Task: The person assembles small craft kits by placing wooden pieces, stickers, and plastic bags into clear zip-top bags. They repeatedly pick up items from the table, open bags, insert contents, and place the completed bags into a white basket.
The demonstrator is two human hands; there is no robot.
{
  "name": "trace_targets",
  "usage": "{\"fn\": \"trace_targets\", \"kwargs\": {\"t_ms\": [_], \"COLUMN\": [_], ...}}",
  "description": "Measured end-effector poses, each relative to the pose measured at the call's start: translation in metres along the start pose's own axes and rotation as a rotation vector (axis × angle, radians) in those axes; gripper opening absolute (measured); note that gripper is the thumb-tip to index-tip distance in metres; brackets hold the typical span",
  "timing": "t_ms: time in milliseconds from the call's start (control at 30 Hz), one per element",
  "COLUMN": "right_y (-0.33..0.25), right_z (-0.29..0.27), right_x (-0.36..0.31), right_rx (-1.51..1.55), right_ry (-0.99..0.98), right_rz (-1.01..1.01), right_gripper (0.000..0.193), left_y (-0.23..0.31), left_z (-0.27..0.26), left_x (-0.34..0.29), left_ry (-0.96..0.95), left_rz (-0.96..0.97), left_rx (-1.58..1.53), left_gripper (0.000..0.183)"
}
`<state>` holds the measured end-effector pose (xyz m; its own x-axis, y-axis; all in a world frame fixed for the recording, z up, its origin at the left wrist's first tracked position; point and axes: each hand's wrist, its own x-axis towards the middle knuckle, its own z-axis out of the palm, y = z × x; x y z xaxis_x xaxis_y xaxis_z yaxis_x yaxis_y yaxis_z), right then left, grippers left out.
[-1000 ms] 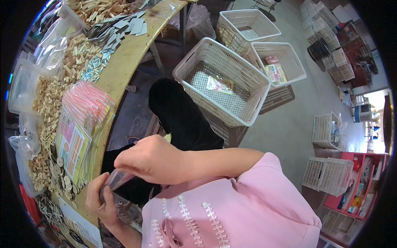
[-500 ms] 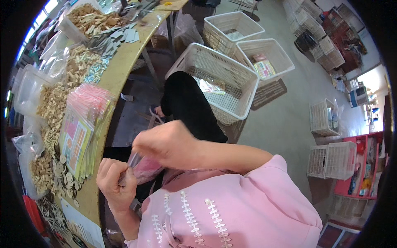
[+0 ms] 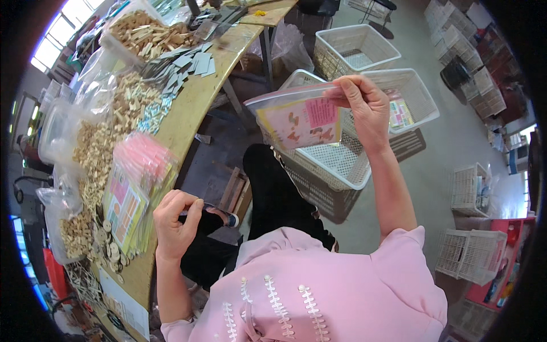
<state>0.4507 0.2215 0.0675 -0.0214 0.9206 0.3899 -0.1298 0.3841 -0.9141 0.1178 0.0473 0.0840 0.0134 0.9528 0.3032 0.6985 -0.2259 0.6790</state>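
My right hand (image 3: 364, 100) is closed on the top edge of a clear zip bag (image 3: 299, 117), held up over a white plastic basket (image 3: 364, 176). Inside the bag is a sheet printed in pink and yellow. The bag hangs tilted and covers part of that basket. Beside the table edge, my left hand (image 3: 175, 219) is closed, its thumb against the curled fingers, with nothing seen in it. Nearest to it on the table (image 3: 196, 108) are round wooden discs (image 3: 114, 251) and a stack of printed sheets in bags (image 3: 126, 208), topped by pink plastic pouches (image 3: 142, 157).
Heaps of small wooden pieces (image 3: 94, 154) and grey flat pieces (image 3: 191, 62) cover much of the table. Two more white baskets (image 3: 356, 51) stand behind the nearest one; the right one holds a printed packet (image 3: 400, 113). A wooden stool (image 3: 233, 191) is by my foot.
My hands have moved apart. The right hand has carried the zip bag from in front of my chest outward to the basket, while the left has let go of it and stayed by the table.
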Motion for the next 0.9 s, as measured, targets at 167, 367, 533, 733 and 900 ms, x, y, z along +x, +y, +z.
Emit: {"fn": "trace_targets", "kwargs": {"t_ms": [167, 367, 533, 733, 900], "right_y": [0.132, 0.322, 0.436, 0.565, 0.655], "right_z": [-0.027, -0.015, -0.031, -0.085, -0.100], "right_x": [0.031, -0.003, -0.057, -0.094, -0.094], "right_rx": [-0.162, -0.356, -0.522, -0.798, -1.008], "right_ry": [0.059, -0.186, -0.221, -0.172, -0.305], "right_rz": [0.154, 0.064, 0.761, 0.990, 1.099], "right_gripper": [0.016, 0.014, 0.021, 0.031, 0.042], "left_y": [-0.012, -0.034, -0.078, -0.114, -0.135], "left_z": [0.025, 0.061, 0.090, 0.080, 0.060], "left_x": [0.071, 0.177, 0.244, 0.255, 0.254], "left_ry": [-0.161, -0.382, -0.588, -0.799, -0.776], "left_rz": [0.063, 0.254, 0.373, 0.288, 0.528], "left_rx": [0.238, 0.472, 0.792, 0.846, 0.761], "left_gripper": [0.007, 0.019, 0.039, 0.051, 0.034]}}
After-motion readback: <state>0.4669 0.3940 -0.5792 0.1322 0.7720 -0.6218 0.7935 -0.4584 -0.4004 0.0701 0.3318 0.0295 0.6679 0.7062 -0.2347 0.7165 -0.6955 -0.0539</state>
